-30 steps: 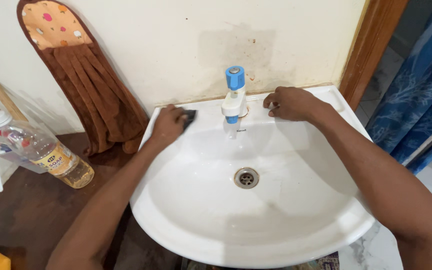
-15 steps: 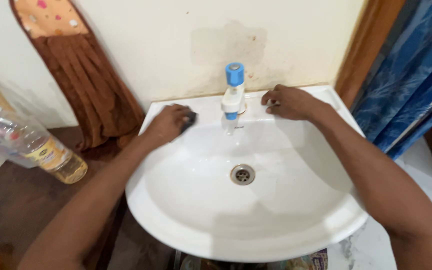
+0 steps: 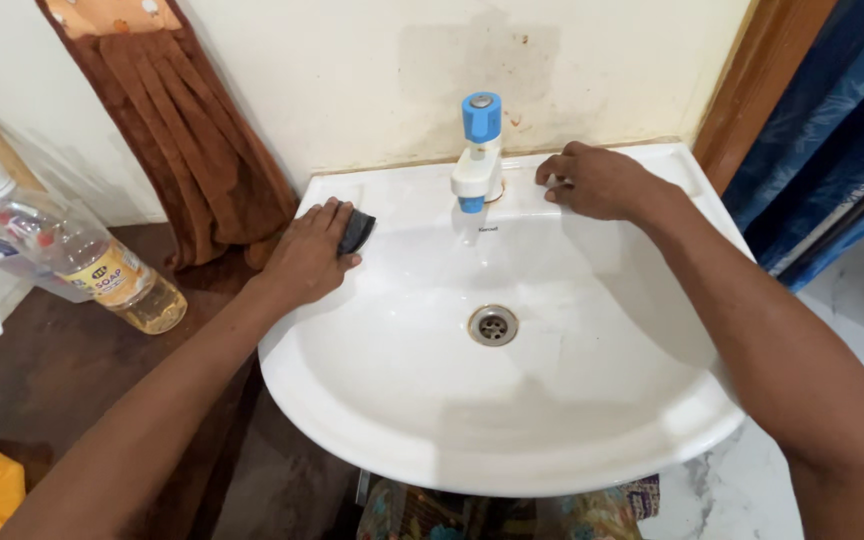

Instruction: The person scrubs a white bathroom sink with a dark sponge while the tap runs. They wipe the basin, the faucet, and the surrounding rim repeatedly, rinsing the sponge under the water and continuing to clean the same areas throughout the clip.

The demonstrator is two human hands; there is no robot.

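**At the wash basin: one hand on a dark pad, the other braced beside the tap**

At the near edge of the white basin [image 3: 512, 470] nothing rests on the rim; a patterned cloth [image 3: 512, 512] shows just beneath it. In the middle of the bowl sits the metal drain [image 3: 493, 325], uncovered.

At the basin's left rim, toward the back left corner, the left hand [image 3: 310, 255] lies palm down, fingers curled over a small dark scrubbing pad [image 3: 357, 231]. The pad is pressed flat against the rim where it slopes into the bowl, grasped, only its right end showing past the fingertips.

On the back ledge, right of centre, the right hand [image 3: 599, 181] rests with fingers bent and tips on the porcelain, holding nothing. It is just beside the white tap with the blue cap [image 3: 479, 150], not touching it.

Beyond the basin's left edge, a clear bottle of yellowish liquid [image 3: 82, 268] lies tilted on the dark counter [image 3: 62, 370]. A brown towel [image 3: 202, 150] hangs on the wall behind.
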